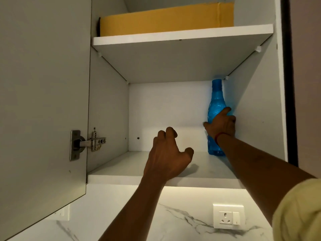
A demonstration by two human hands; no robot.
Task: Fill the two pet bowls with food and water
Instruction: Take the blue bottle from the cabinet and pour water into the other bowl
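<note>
cabinet door (43, 101) open | cardboard box (165, 20) on upper shelf (182, 36) | wall socket (228, 216) below

right wrist: thin red thread band (219, 136) | right sleeve (298, 211): pale yellow | left arm: bare

Counts: 2 hands – left hand (167, 153), right hand (221, 125). 1 blue plastic bottle (215, 101), under the right hand's fingers. 1 yellow cardboard box (166, 21), a shelf above both hands. 1 door hinge (88, 143) left of them. 1 wall socket (228, 215) below.
</note>
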